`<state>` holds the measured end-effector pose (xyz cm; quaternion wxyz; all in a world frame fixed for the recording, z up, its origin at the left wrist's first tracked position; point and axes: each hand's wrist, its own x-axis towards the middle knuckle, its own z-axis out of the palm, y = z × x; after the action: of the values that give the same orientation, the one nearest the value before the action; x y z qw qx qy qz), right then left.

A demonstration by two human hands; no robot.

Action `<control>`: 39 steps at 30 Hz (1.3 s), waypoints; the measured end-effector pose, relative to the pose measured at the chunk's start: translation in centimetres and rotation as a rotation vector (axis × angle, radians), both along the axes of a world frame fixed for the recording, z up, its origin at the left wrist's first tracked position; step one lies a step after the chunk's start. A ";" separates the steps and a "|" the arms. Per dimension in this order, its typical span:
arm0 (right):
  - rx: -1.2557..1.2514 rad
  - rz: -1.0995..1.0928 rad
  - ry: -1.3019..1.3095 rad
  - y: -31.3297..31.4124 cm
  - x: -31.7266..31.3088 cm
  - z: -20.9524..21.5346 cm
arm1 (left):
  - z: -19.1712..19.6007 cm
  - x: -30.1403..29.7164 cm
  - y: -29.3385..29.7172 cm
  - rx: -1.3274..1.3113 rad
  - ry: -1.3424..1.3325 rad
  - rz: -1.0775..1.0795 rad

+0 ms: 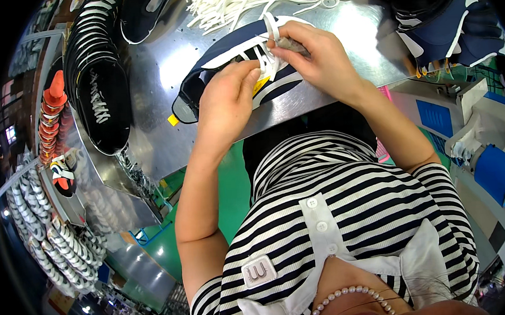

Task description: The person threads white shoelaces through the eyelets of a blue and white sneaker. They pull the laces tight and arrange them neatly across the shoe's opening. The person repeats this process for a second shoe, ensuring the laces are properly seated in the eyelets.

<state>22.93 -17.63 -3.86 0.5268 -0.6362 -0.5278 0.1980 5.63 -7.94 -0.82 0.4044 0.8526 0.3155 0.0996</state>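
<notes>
leftward: stacked black shoes with white stripes [97,69]; then one navy-and-white fabric shoe [230,42], on the shiny metal table [169,143], apparently part-laced; left hand [225,104], curled over it, hold unclear; flat white lace [271,26], some seemingly unthreaded; right hand [318,53], gripping a slim grey wrapped thing [292,45].

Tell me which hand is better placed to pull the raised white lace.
Likely the right hand: it is right beside the raised white lace at the navy shoe, though it also appears to grip a greyish handle. The left hand lies farther from that raised part.
</notes>
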 end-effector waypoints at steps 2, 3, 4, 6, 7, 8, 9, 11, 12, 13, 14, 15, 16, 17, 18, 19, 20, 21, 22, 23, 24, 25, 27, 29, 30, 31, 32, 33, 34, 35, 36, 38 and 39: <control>0.047 -0.018 -0.030 0.6 0.5 -0.8 | 0.5 0.2 -0.1 0.074 0.053 -0.035; 0.054 -0.022 -0.017 0.8 0.5 -1.0 | 0.5 0.4 -0.2 0.110 0.078 -0.054; 0.062 -0.026 -0.004 1.0 0.5 -1.0 | 0.3 0.5 -0.4 0.235 0.042 -0.032; 0.086 -0.022 0.001 1.4 0.4 -1.5 | -0.4 0.6 -0.6 0.199 0.059 0.018; 0.056 -0.022 0.018 1.2 0.5 -1.5 | -0.6 0.7 -0.6 0.184 0.068 0.043; 0.026 -0.022 0.036 1.1 0.5 -1.3 | -0.5 0.9 -0.7 0.084 0.087 0.089; -0.005 -0.020 0.054 0.9 0.5 -1.2 | -0.5 1.0 -0.6 0.054 0.101 0.095; 0.049 -0.101 0.145 0.4 0.2 -1.4 | -0.5 1.1 -0.2 -0.006 0.132 0.106; -0.010 -0.171 0.128 -0.6 0.2 -0.8 | -0.3 1.5 -0.1 -0.064 0.125 0.102; -0.072 -0.223 0.113 -1.5 0.0 -0.4 | -0.3 1.4 -0.1 -0.059 0.131 0.103; -0.162 -0.157 0.217 -2.5 -0.1 0.6 | -0.4 1.4 -0.2 -0.026 0.134 0.106; -0.207 -0.110 0.224 -3.4 -0.5 0.7 | -0.4 1.4 -0.3 0.005 0.136 0.102; -0.252 -0.063 0.232 -4.2 -0.9 0.7 | -0.5 1.4 -0.4 0.045 0.142 0.099; -0.296 -0.016 0.241 -4.7 -1.2 0.6 | -0.8 1.3 -0.4 0.047 0.117 0.102; -0.307 -0.020 0.242 -4.9 -1.3 0.5 | -0.6 1.4 -0.4 0.048 0.108 0.097; -0.319 -0.024 0.243 -5.0 -1.4 0.4 | -0.5 1.5 -0.4 0.049 0.100 0.092; -0.330 -0.027 0.245 -5.0 -1.5 0.3 | -0.7 1.5 -0.6 0.047 0.057 0.084; -0.338 -0.031 0.242 -5.0 -1.5 0.3 | -0.8 1.5 -0.6 0.059 0.039 0.079; -0.311 -0.035 0.217 -5.0 -1.6 0.1 | -0.9 1.5 -0.6 0.071 0.021 0.073; -0.318 -0.029 0.200 -5.0 -1.6 0.1 | -1.0 1.5 -0.6 0.083 0.003 0.068; -0.325 -0.025 0.181 -4.9 -1.5 0.1 | -1.0 1.5 -0.8 0.133 -0.001 0.057; -0.333 -0.020 0.162 -4.8 -1.4 0.1 | -1.2 1.4 -0.8 0.178 -0.027 0.032; -0.361 -0.013 0.017 -4.9 -1.2 0.2 | -1.5 1.2 -0.9 0.268 -0.076 -0.017; -0.393 -0.023 -0.159 -4.9 -1.3 0.3 | -1.7 1.0 -1.3 0.307 -0.119 -0.046; -0.413 -0.043 -0.265 -4.8 -1.5 0.4 | -1.9 1.0 -1.6 0.325 -0.143 -0.064; -0.432 -0.060 -0.371 -4.6 -1.8 0.4 | -2.1 1.0 -1.9 0.343 -0.167 -0.081; -0.366 -0.093 -0.445 -3.8 -2.6 -0.3 | -2.5 1.0 -2.0 0.357 -0.193 -0.077; -0.319 -0.109 -0.425 -3.5 -3.2 -1.2 | -3.0 1.0 -2.1 0.365 -0.219 -0.073; -0.257 -0.125 -0.409 -3.0 -3.5 -2.0 | -3.2 1.1 -2.1 0.387 -0.248 -0.066; -0.196 -0.140 -0.393 -2.8 -3.6 -2.5 | -2.9 1.0 -2.3 0.385 -0.211 -0.074; -0.199 -0.121 -0.351 -2.8 -3.4 -2.4 | -2.2 0.9 -2.3 0.394 -0.177 -0.077; -0.277 -0.022 -0.240 -4.3 -2.5 -1.4 | -2.2 -0.1 -2.3 0.496 -0.160 -0.081; -0.302 0.021 -0.201 -5.0 -1.3 -0.5 | -2.1 -0.5 -2.2 0.553 -0.169 -0.077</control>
<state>21.63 -22.65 -4.39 0.3679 -0.7192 -0.5484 0.2159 5.14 -10.18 -2.89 0.1848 0.9306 0.2088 0.2370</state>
